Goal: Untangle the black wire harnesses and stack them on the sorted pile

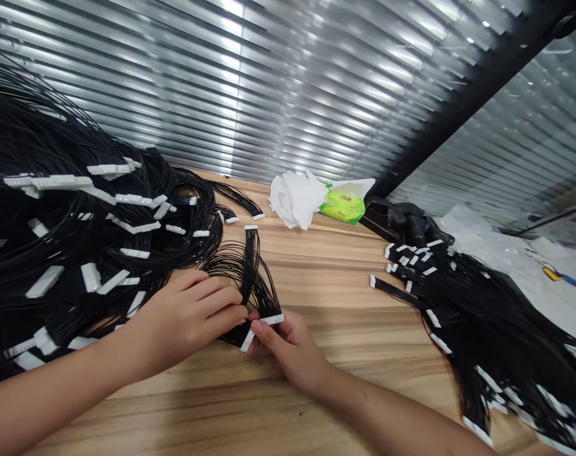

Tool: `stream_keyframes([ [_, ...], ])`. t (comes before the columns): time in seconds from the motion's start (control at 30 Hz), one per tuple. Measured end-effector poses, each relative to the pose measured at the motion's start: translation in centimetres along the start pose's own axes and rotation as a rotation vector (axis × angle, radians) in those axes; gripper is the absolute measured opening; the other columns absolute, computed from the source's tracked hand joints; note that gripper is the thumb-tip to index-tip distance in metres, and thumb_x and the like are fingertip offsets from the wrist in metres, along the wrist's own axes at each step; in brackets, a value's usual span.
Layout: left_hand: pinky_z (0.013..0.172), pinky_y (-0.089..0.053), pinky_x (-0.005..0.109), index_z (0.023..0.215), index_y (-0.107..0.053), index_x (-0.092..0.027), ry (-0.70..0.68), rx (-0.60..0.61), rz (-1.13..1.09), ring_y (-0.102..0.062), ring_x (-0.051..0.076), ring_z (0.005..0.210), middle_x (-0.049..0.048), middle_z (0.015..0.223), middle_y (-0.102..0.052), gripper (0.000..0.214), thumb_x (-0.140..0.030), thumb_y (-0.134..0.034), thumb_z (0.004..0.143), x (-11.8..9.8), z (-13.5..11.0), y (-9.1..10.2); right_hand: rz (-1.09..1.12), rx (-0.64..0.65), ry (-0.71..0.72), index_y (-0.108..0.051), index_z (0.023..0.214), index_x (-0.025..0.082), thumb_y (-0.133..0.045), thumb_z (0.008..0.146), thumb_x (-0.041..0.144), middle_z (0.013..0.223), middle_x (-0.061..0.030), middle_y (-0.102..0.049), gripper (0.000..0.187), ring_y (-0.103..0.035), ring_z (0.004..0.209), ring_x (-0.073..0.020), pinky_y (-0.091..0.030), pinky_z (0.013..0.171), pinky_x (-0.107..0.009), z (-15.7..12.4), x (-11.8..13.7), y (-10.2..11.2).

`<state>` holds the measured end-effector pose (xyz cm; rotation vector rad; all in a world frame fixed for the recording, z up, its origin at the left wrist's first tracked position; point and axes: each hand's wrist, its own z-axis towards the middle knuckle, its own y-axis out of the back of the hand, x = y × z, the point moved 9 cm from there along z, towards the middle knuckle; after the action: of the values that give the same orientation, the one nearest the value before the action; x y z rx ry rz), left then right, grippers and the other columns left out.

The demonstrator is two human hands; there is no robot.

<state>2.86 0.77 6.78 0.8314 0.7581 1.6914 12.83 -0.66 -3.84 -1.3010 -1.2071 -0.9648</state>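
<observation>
Between my hands is a wire harness (264, 297) of thin black wires with white connectors on its ends. My right hand (292, 348) pinches it at two white connectors, the thumb lying over the spot where they meet. My left hand (188, 316) is curled over the black wires just left of those connectors. Its fingertips are close together and partly hidden, touching the wires. One more white connector (251, 227) of black wires points away from me, flat on the wooden table (326, 304).
A large heap of black harnesses (79, 221) fills the left side. Another pile (482, 316) lies at the right. A green tissue pack (345, 202) with crumpled white tissue (295, 197) stands by the slatted metal wall (269, 82). Pliers (563, 277) lie far right.
</observation>
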Motion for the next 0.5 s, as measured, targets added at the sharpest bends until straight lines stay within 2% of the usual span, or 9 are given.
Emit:
stream_keyframes([
  [0.1,0.076,-0.041,0.034,0.090,-0.068,-0.019,-0.038,-0.016,0.049,-0.061,0.015,0.074,-0.0011,0.083,-0.073,0.037,-0.007,-0.033,0.096,-0.6,-0.1,0.3,0.004,0.003,-0.004,-0.066,0.081,0.018,-0.062,0.085,0.048,0.067,0.0012,-0.064,0.030,-0.058,0.067,-0.0131,-0.046,0.069,-0.025,0.1,0.0,-0.1],
  [0.3,0.085,-0.041,0.035,0.091,-0.066,-0.021,-0.015,-0.074,0.079,-0.065,0.015,0.089,-0.0022,0.088,-0.074,0.026,-0.010,-0.042,0.094,-0.6,-0.4,0.5,-0.027,0.007,-0.009,-0.067,0.086,0.018,-0.061,0.085,0.050,0.068,-0.0001,-0.066,0.033,-0.060,0.067,-0.0154,-0.047,0.069,-0.028,-0.1,0.1,-0.2],
  [0.4,0.086,-0.042,0.036,0.081,-0.063,-0.021,0.030,-0.094,0.038,-0.066,0.016,0.088,-0.0022,0.086,-0.074,0.015,-0.018,-0.052,0.092,-0.2,-0.5,0.7,-0.043,-0.004,-0.002,-0.067,0.085,0.019,-0.061,0.085,0.048,0.070,-0.0004,-0.066,0.030,-0.060,0.069,-0.0161,-0.047,0.069,-0.028,-0.2,0.2,-0.2],
  [0.5,0.085,-0.045,0.037,0.070,-0.058,-0.022,0.121,-0.084,-0.085,-0.065,0.016,0.080,-0.0029,0.076,-0.071,0.020,-0.024,-0.055,0.089,-0.6,-1.1,0.9,-0.061,-0.061,-0.007,-0.067,0.083,0.019,-0.060,0.086,0.048,0.068,-0.0001,-0.065,0.030,-0.059,0.069,-0.0165,-0.046,0.070,-0.028,-0.2,0.2,0.3],
])
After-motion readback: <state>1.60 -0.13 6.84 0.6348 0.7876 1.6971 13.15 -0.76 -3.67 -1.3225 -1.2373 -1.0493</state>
